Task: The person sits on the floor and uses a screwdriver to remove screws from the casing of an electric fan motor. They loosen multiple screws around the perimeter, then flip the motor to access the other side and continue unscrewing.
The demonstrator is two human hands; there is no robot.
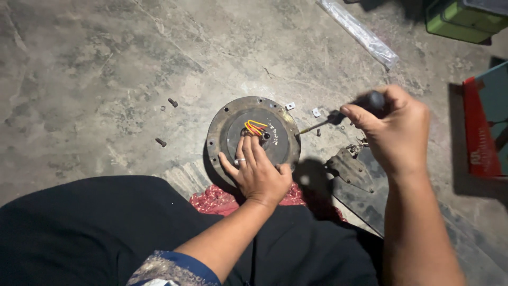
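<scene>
Evidently partway through: left hand point(257, 170) lies flat on the round metal motor housing point(253, 135) on the floor, right hand point(394, 127) is closed around a screwdriver point(338, 116) whose tip is at the housing rim, two bolts point(173, 102) already lying loose nearby.

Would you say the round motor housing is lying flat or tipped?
Flat: the round motor housing lies on the floor under the left hand.

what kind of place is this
Probably an informal repair workshop, with the work done on a bare concrete floor: a round motor housing with coloured wires, loose bolts, and a screwdriver in the right hand.
</scene>
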